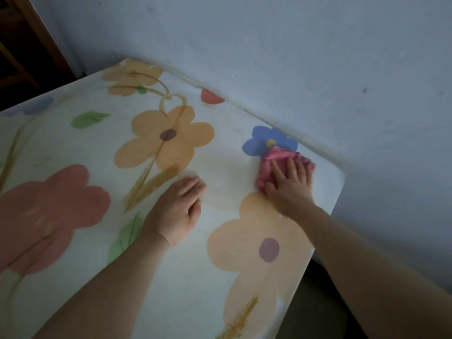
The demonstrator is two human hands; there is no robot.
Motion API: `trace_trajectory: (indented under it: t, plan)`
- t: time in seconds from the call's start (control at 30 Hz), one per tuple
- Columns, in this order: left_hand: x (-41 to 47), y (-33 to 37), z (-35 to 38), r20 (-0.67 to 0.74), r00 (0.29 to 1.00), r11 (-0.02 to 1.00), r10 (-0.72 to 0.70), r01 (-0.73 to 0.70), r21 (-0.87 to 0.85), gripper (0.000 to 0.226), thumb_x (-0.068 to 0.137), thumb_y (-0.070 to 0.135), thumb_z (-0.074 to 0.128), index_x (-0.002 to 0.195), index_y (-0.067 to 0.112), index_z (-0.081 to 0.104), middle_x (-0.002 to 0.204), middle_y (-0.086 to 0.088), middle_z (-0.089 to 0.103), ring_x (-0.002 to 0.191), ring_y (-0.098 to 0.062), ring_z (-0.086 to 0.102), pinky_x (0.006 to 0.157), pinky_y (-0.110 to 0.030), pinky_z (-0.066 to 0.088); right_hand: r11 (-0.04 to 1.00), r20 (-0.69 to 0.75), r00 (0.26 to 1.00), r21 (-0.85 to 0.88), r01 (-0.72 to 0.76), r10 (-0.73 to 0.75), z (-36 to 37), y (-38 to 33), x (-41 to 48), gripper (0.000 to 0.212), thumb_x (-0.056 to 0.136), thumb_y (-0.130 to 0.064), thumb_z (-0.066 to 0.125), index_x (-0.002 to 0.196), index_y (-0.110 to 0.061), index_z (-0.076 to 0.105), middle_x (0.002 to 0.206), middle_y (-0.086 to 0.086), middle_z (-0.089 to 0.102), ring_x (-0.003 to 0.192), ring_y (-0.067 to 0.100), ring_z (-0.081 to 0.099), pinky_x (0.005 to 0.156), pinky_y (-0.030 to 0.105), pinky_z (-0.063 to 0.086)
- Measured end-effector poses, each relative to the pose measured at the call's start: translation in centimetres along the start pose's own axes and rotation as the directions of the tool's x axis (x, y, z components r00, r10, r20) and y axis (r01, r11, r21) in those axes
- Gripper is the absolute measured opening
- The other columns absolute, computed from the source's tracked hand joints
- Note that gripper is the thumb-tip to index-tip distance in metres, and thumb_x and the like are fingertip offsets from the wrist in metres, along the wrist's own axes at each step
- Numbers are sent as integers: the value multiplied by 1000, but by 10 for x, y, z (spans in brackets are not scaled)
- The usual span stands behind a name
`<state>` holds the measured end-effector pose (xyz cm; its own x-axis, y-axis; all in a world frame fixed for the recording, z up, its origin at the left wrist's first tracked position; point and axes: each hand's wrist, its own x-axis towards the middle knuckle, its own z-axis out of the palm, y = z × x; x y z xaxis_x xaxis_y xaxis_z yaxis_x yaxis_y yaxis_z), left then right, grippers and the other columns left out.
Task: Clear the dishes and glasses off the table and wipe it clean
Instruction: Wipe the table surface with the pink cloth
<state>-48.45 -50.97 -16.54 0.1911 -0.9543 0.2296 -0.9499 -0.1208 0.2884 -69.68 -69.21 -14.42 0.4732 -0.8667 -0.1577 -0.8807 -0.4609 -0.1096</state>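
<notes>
A table (220, 162) under a white cloth printed with big orange, red and blue flowers fills most of the view. My right hand (289, 182) lies flat with fingers spread on a crumpled pink rag (266, 165), pressing it onto the cloth near the far right corner, just below a blue flower. My left hand (177, 209) rests palm down on the cloth in the middle, fingers together, holding nothing. I see no dishes or glasses on the visible part of the table.
A pale blue-grey wall (293, 57) runs along the table's far edge and right side. Dark wooden furniture (22, 52) stands at the top left. The table's right edge (325, 231) drops to a dark floor.
</notes>
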Motion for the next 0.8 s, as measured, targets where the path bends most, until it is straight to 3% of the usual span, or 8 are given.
trace_trajectory:
  t: [0.07, 0.17, 0.3, 0.43, 0.6, 0.8]
  plan:
    - [1, 1, 0, -7, 1000, 1000, 11, -11, 2, 42, 91, 23, 40, 122, 7, 63, 129, -13, 60, 121, -31, 54, 106, -34, 36, 994, 7, 994, -6, 106, -106, 5, -35, 1, 78, 77, -58, 12, 152, -37, 10, 162, 11, -3, 148, 31, -8, 119, 47, -7]
    - [1, 1, -1, -20, 1000, 1000, 21, -21, 6, 42, 91, 21, 41, 122, 5, 64, 128, -14, 60, 120, -31, 54, 106, -33, 35, 971, 12, 971, -25, 238, -238, 9, -62, 0, 66, 90, -53, 19, 153, -35, 7, 162, 8, -5, 148, 31, -9, 119, 48, -7]
    - [-1, 2, -2, 1, 1000, 1000, -8, 8, 7, 44, 90, 24, 40, 124, 5, 63, 132, -14, 58, 122, -31, 54, 107, -35, 35, 955, -24, 956, -45, 292, -293, 3, -45, 17, 77, 79, -56, 4, 153, -35, 10, 162, 4, -2, 149, 24, -7, 119, 44, -8]
    - [-2, 5, -5, 43, 998, 999, -48, 48, 14, 50, 88, 33, 39, 127, 10, 62, 138, -10, 55, 127, -27, 49, 109, -27, 28, 998, -12, 998, -4, 55, -55, -7, -9, 47, 64, 94, -50, 24, 153, -37, 3, 162, 1, -7, 148, 21, -11, 118, 48, -11]
    - [-1, 7, -7, 58, 996, 998, -64, 63, 18, 54, 85, 36, 38, 128, 13, 61, 140, -7, 53, 130, -24, 47, 107, -32, 36, 982, -11, 985, 77, -173, 174, -11, 48, 35, 65, 92, -49, 28, 152, -41, 3, 162, -3, -4, 149, 24, -5, 117, 52, -5]
    - [-2, 9, -9, 48, 995, 996, -85, 84, 21, 55, 84, 38, 38, 126, 13, 62, 139, -8, 54, 128, -24, 47, 106, -33, 33, 927, 5, 939, 154, -342, 345, -11, 76, -1, 63, 95, -43, 27, 153, -33, 4, 160, 11, 4, 145, 31, 12, 118, 50, 2]
